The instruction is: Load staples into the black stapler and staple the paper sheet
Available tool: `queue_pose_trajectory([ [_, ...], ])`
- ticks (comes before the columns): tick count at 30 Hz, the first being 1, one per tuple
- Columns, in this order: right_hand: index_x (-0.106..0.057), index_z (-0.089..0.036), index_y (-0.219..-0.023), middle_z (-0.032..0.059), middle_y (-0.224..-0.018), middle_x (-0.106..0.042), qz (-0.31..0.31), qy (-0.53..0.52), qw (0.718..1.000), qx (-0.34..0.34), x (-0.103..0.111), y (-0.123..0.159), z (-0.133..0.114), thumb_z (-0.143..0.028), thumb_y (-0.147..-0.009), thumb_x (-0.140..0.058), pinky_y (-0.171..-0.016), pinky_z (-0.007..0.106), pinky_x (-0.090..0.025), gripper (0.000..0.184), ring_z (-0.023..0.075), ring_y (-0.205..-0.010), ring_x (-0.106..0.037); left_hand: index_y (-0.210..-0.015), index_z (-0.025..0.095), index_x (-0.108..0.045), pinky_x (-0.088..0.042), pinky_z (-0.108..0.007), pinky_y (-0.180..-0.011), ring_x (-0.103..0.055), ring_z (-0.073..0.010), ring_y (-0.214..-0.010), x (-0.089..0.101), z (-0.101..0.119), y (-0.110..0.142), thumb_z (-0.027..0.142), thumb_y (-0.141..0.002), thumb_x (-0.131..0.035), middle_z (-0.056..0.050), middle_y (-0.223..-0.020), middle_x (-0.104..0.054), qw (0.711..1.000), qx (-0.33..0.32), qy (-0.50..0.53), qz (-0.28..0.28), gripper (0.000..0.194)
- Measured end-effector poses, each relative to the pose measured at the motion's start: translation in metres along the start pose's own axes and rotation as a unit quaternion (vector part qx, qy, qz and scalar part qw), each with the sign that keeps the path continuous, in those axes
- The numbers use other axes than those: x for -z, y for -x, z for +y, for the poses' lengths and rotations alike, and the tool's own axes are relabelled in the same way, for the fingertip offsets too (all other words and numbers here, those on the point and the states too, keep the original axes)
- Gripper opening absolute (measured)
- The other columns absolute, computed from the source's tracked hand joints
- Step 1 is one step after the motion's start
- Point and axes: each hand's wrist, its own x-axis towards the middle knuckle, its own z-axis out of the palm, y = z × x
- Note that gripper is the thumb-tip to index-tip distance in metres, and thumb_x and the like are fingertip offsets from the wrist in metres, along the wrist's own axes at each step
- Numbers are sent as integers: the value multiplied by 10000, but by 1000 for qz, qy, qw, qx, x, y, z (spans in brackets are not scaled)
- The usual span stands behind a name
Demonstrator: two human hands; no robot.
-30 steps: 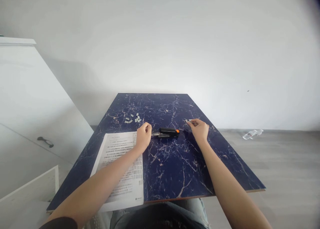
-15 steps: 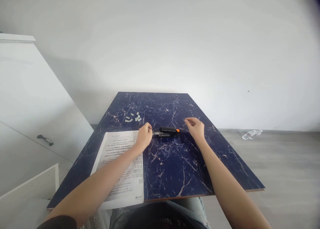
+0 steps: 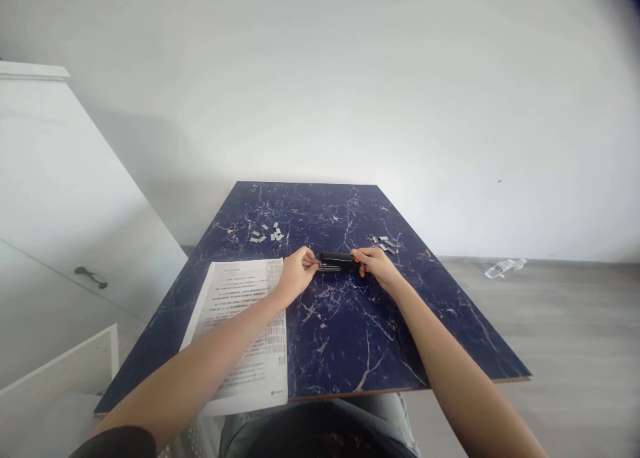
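The right hand (image 3: pixel 376 266) has moved in from the staples (image 3: pixel 384 247), its fingers now clamped on the stapler (image 3: pixel 336 257) mid-frame. The left hand's (image 3: pixel 299 271) fingers pinch its metal end.

The bare left hand (image 3: pixel 300 271) is at the left end of the black plastic stapler with an orange end (image 3: pixel 336 259). Its thumb and forefinger are closed together in a pinch on this end, and the other fingers are curled inward. The left wrist (image 3: pixel 280 300) is almost straight. The left forearm (image 3: pixel 200 353) goes slantwise from the near left side toward the stapler, and a black sleeve (image 3: pixel 117 443) covers the arm near the elbow. The bare right hand (image 3: pixel 376 265) grips the stapler's right end, with thumb and bent fingers around it. The right forearm (image 3: pixel 453 355) comes from the near right.
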Motion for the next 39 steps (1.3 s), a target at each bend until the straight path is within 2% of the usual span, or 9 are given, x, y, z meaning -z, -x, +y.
queue_pose_trajectory([
  [4, -688, -167, -736, -31, -506, -507, 6, -21, 1000, -17, 0, 2, -1, -650, -766, -727, -496, 263, -419, 486, 124, -453, -514, -826, 200, -575, -535, -297, -725, -722, -188, -758, 1, 1, -2, 197, -813, -702, -18, -781, -730, 1000, -3, -14, 13, 127],
  [8, -739, -161, -910, -10, -679, -625, -56, -8, 998, 13, 3, 7, -7, -555, -709, -817, -559, 257, -441, 449, 114, -550, -549, -809, 197, -604, -518, -292, -720, -725, -191, -754, 2, 1, -4, 203, -806, -719, -16, -777, -742, 999, -5, -38, 20, 116],
  [11, -734, -162, -1012, -9, -737, -659, -90, 6, 996, 29, 4, 9, -9, -457, -599, -902, -609, 271, -471, 535, 124, -610, -564, -806, 195, -621, -516, -293, -723, -724, -190, -752, 1, 1, -6, 185, -794, -723, -16, -779, -746, 999, -1, -47, 21, 104],
  [19, -703, -176, -1010, -13, -729, -630, -73, 87, 992, 56, 1, 4, -5, -460, -625, -869, -612, 309, -487, 506, 152, -618, -560, -799, 197, -603, -516, -296, -721, -714, -185, -741, -2, -1, -8, 154, -788, -706, -11, -763, -730, 999, -6, -43, 20, 112],
  [25, -724, -229, -1029, 65, -1028, -686, -9, 302, 924, 235, -14, 9, -19, -410, -696, -842, -870, 390, -482, 397, 242, -925, -619, -829, 206, -570, -508, -280, -712, -692, -170, -724, -2, -1, -6, 143, -798, -677, 7, -759, -700, 999, -13, -47, 23, 129],
  [27, -702, -239, -1089, 70, -1071, -698, 3, 328, 909, 258, -18, 12, -23, -379, -729, -819, -897, 395, -473, 403, 252, -972, -617, -853, 208, -573, -504, -279, -731, -679, -168, -749, -1, 3, -5, 138, -821, -640, 0, -789, -690, 996, -32, -67, 46, 103],
  [30, -681, -244, -1101, 36, -998, -726, -10, 321, 916, 243, -21, 17, -26, -325, -780, -764, -828, 342, -482, 341, 215, -888, -644, -905, 208, -608, -485, -290, -803, -666, -175, -849, 1, 10, -2, 127, -907, -496, -33, -908, -694, 986, -74, -122, 88, 139],
  [35, -710, -238, -951, 12, -843, -732, 13, 336, 922, 194, -20, 26, -39, -309, -754, -771, -748, 315, -469, 217, 195, -754, -641, -835, 219, -619, -418, -287, -664, -619, -182, -645, 7, 16, 1, 131, -948, -383, -18, -708, -660, 972, -14, -234, 14, 276],
  [39, -722, -239, -986, 52, -910, -754, 74, 365, 914, 159, -7, 47, -52, -346, -758, -759, -756, 342, -473, 254, 237, -800, -659, -759, 213, -619, -385, -298, -628, -606, -212, -616, 7, 16, 0, 197, -944, -436, -59, -684, -650, 930, 10, -361, -62, 261],
])
